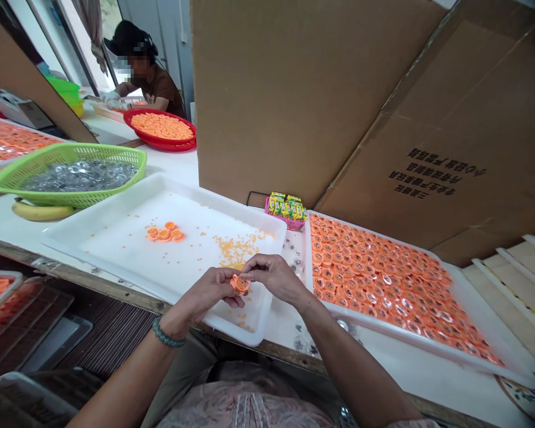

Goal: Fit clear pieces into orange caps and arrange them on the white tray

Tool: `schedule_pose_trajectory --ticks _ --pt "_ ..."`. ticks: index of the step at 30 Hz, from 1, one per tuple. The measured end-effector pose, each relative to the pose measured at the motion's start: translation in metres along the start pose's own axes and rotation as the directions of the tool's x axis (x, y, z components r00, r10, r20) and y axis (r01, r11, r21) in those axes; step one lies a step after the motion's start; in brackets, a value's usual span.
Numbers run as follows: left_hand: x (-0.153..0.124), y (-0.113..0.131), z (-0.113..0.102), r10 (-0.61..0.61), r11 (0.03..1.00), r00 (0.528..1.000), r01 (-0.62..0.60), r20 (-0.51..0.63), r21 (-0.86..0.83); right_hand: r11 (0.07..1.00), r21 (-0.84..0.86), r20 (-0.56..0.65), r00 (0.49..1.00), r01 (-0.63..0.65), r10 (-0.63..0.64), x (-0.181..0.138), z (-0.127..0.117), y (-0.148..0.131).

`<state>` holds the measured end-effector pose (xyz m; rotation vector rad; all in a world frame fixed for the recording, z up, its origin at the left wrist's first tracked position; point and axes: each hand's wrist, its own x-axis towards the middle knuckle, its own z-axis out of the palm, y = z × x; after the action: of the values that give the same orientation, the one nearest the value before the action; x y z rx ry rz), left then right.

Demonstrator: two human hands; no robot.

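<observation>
Over the near right corner of a white tray [116,261], my left hand [214,289] grips a small round orange plastic piece [239,284] between thumb and fingers. The fingertips of my right hand [274,276] are pinched together at the top of that piece; whether they hold anything tiny is hidden. Inside the tray lie several similar orange pieces [164,232] in a cluster. Many tiny yellow-orange beads [236,249] are scattered near my hands, thickest toward the tray's right side.
To the right stands a tray [383,279] filled with orange pieces under clear covers. A green basket [71,199] of clear plastic parts and a banana [42,211] are at left. Cardboard [294,89] walls the back. Beyond, another person [151,83] works near a red basket [169,144].
</observation>
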<state>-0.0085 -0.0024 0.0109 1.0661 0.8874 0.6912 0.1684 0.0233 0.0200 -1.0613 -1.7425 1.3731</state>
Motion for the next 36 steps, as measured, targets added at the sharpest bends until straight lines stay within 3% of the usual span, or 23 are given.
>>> schedule_pose_trajectory --ticks 8,14,18,23,36 --pt "0.001 0.001 -0.001 -0.012 1.000 1.000 0.012 0.000 -0.028 0.959 -0.226 -0.085 0.977 0.173 -0.196 -0.019 0.012 -0.006" --pt "0.001 0.001 -0.002 -0.008 0.995 1.000 0.006 -0.020 -0.101 0.897 -0.359 -0.189 0.920 0.260 -0.342 -0.028 0.025 0.003" --pt "0.002 0.000 -0.002 -0.011 0.993 0.999 0.007 -0.040 -0.119 0.819 -0.477 -0.126 0.898 0.317 -0.421 -0.030 0.029 0.008" --pt "0.001 0.000 -0.003 0.002 0.991 1.000 -0.003 -0.009 -0.134 0.767 -0.530 -0.061 0.886 0.362 -0.460 -0.032 0.027 0.006" --pt "-0.003 -0.001 -0.001 0.063 0.996 0.998 -0.064 -0.011 -0.064 0.768 -0.526 -0.098 0.871 0.366 -0.482 -0.031 0.026 0.009"
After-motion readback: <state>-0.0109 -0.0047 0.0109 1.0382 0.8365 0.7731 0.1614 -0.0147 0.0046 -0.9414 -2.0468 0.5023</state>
